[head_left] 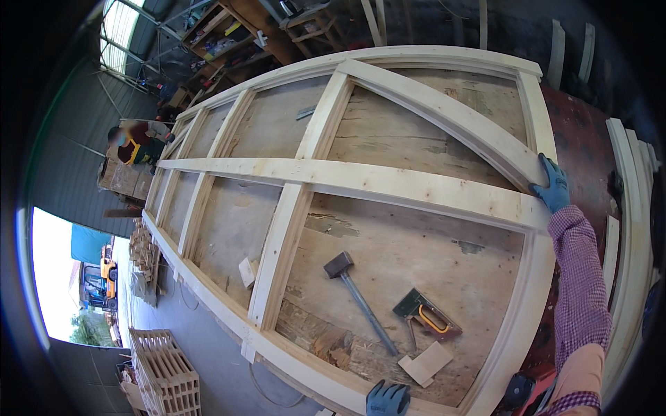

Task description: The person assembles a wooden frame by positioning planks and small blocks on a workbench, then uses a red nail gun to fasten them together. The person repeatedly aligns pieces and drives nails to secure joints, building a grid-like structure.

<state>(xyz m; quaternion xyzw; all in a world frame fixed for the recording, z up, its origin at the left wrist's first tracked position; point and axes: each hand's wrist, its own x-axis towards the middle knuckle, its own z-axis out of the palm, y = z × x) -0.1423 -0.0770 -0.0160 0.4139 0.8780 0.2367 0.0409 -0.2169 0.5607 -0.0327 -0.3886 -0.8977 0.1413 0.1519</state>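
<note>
A large pale wooden frame (388, 182) of boards and crosspieces lies over a plywood surface. My right hand (553, 184), in a blue glove, is closed round the lower right end of a diagonal wooden brace (444, 114), where it meets the long middle board. Along the near edge, my left hand (388, 400), also gloved, is curled over the front board; the lower picture edge cuts off part of it. Inside the near right bay lie a mallet (362, 302), a dark green staple gun (427, 314) with a yellow-edged handle, and a small notched wood offcut (426, 363).
Another wood block (248, 272) and a small grey piece (305, 112) lie in other bays. Long boards (628, 243) are stacked at right, near a red tool (528, 390). A co-worker (135, 143) stands at the far left end. Pallets (165, 371) and a forklift (99, 281) are beyond.
</note>
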